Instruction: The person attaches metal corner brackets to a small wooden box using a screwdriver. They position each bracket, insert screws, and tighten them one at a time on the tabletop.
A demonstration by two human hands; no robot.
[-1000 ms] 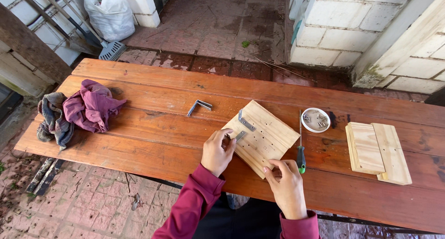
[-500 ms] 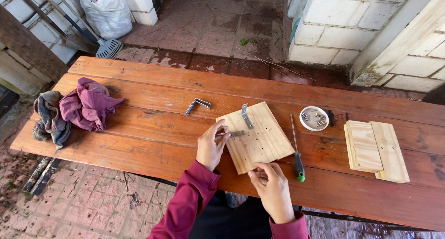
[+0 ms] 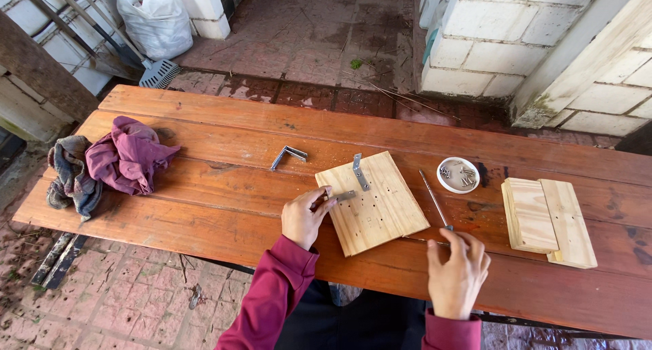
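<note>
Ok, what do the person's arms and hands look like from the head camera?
Both arms wear long maroon sleeves that end at the wrists. The left hand and right hand are bare: no gloves, rings or watch show. No cables or markings are visible on the sleeves.

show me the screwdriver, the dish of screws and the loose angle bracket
screwdriver (image 3: 432, 196), head view, on the bare metal shaft.
dish of screws (image 3: 458, 184), head view, on the white rim nearest the person.
loose angle bracket (image 3: 288, 154), head view, near its bend.
</note>
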